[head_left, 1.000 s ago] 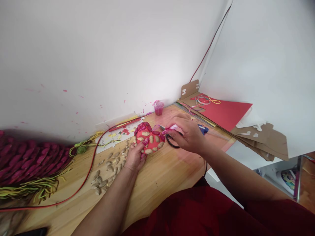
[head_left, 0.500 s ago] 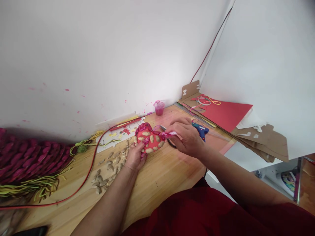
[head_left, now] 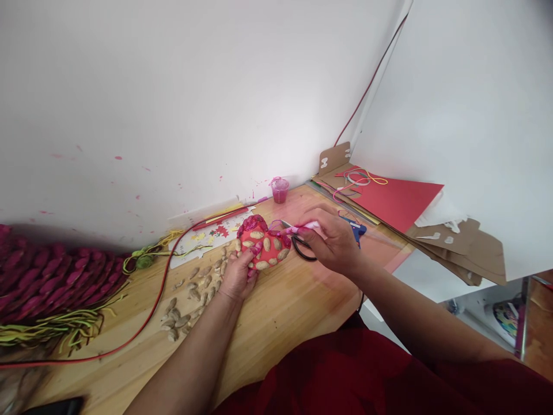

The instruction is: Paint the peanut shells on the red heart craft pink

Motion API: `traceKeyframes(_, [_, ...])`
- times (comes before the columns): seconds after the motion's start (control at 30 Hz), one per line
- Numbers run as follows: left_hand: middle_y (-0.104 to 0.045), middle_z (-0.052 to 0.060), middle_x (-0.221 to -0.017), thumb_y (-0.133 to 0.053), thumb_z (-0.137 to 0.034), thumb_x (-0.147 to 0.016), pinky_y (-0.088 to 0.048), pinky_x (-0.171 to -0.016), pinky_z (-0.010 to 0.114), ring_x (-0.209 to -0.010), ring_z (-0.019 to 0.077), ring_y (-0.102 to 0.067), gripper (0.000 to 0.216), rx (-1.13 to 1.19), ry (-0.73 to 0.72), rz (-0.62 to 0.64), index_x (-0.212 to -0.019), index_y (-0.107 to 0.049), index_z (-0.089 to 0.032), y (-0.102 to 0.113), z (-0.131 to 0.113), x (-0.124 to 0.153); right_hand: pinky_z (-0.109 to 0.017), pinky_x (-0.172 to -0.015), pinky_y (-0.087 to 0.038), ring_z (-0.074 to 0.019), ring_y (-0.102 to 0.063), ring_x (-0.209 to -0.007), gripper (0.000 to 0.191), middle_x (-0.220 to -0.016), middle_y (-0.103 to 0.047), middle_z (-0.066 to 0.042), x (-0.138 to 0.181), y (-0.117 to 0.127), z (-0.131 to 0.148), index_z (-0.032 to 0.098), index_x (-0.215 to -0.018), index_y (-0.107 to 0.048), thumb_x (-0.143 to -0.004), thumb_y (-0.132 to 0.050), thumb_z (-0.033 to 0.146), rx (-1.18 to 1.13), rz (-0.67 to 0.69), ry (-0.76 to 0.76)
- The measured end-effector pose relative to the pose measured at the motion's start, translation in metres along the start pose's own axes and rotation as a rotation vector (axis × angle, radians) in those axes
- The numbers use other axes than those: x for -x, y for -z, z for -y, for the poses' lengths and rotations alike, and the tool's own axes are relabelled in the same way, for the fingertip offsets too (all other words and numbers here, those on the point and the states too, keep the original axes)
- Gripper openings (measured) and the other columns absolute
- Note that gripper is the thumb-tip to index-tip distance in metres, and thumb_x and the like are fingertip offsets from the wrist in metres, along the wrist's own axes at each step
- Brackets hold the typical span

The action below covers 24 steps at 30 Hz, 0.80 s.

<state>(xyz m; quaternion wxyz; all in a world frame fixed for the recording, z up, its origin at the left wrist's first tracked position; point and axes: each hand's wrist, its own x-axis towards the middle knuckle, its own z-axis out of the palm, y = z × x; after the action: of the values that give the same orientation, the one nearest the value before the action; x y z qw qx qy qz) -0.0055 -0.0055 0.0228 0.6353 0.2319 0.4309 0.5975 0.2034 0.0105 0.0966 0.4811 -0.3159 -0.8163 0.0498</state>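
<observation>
Over the wooden surface (head_left: 268, 323), in front of a white wall spattered with pink, the left hand (head_left: 237, 274) holds a red piece (head_left: 271, 253) studded with peanuts. The fingers are closed on its near left edge, the thumb lying across its face; the thumb and fingertips are stained pink. The piece's upper left lobe and upper right edge carry a glossy, deep pink coating. The right hand (head_left: 330, 233) pinches a slim pink-and-white tool (head_left: 310, 226) between bent fingers, its tip pointing left toward the coated right edge; whether they touch is too small to tell.

Just below that tool lie scissors (head_left: 307, 258) with black handles, and a blue glue gun (head_left: 358, 231) shows partly behind the right hand. A clear cup (head_left: 280, 191) of pink liquid stands near the wall. Loose peanuts (head_left: 173, 314) are scattered left of the left hand, between the forearm and a red cable (head_left: 99, 357). Behind them, a white sheet (head_left: 207, 242) bears small red and yellow shapes. At the right, a red sheet (head_left: 400, 199) rests on cardboard, with thin looped cords on top.
</observation>
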Motion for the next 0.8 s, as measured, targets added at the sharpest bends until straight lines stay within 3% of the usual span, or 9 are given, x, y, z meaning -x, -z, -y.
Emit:
traceKeyframes(0.2, [-0.04,-0.012,-0.037,-0.094,-0.036,-0.048,-0.016,-0.028,0.012,-0.027,-0.0003,-0.023,0.053,0.024,0.008,-0.018,-0.057,-0.045,-0.019,0.001,0.001,-0.002,-0.034,-0.074,-0.046,-0.0174,-0.061,-0.076,0.013,-0.083,-0.067,-0.002,-0.001,0.012,-0.009,0.022,-0.091,-0.064,-0.1,-0.059,0.03,-0.137,-0.106,-0.136])
traceKeyframes(0.33, [-0.043,-0.012,-0.039,-0.093,-0.035,-0.049,-0.016,-0.027,0.011,-0.028,-0.0005,-0.023,0.05,0.044,0.043,-0.004,-0.061,-0.047,-0.019,0.006,0.002,-0.005,-0.031,-0.067,-0.046,-0.0157,-0.059,-0.07,0.023,-0.074,-0.064,0.0,0.0,0.016,-0.012,0.022,-0.09,-0.063,-0.099,-0.062,0.042,-0.361,-0.07,-0.333])
traceKeyframes(0.6, [-0.032,-0.013,-0.035,-0.088,-0.037,-0.062,-0.016,-0.027,0.01,-0.027,-0.0005,-0.019,0.045,0.078,0.137,0.195,-0.06,-0.047,-0.019,0.022,0.003,-0.01,-0.026,-0.056,-0.043,-0.0105,-0.05,-0.057,0.042,-0.068,-0.058,0.004,-0.007,0.013,-0.012,0.022,-0.083,-0.06,-0.087,-0.073,0.062,-0.677,-0.027,-0.51])
traceKeyframes(0.8, [-0.03,-0.013,-0.033,-0.088,-0.039,-0.063,-0.016,-0.026,0.01,-0.027,-0.0005,-0.014,0.045,0.086,0.135,0.269,-0.061,-0.049,-0.018,0.025,0.003,-0.01,-0.026,-0.063,-0.048,-0.0106,-0.052,-0.064,0.043,-0.073,-0.058,0.003,-0.005,0.0,-0.021,0.022,-0.08,-0.061,-0.083,-0.077,0.062,-0.797,-0.078,-0.557])
